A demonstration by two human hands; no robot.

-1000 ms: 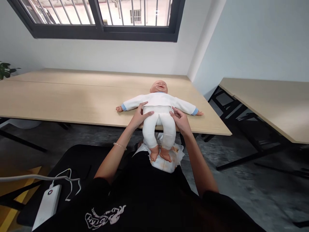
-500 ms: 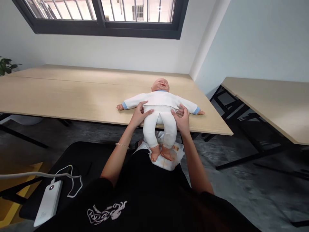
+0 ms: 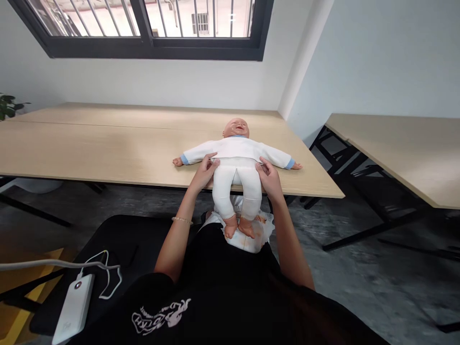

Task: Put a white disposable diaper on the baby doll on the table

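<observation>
A baby doll (image 3: 236, 149) lies on its back at the table's front edge, arms spread, legs hanging over toward my lap. It wears a white top with blue cuffs and white trousers (image 3: 223, 191). My left hand (image 3: 205, 173) is at one side of its waist, thumb on the trousers and fingers by the top's hem. On the other side, my right hand (image 3: 269, 177) curves around the waist in the same way. Some fingertips are hidden beside the doll. Under its bare feet, a white diaper (image 3: 247, 242) with brownish stains rests on my lap.
The wooden table (image 3: 108, 148) runs along the wall below a barred window. A second table (image 3: 398, 148) stands at the right. On a black chair (image 3: 124, 235) at my left lies a white power bank (image 3: 74, 304) with a cable. Part of a plant (image 3: 10, 106) shows far left.
My hands have shifted slightly at the doll's waist; the right fingers now lie flatter along its side. The top's hem looks smoother. The camera view has tilted a little.
</observation>
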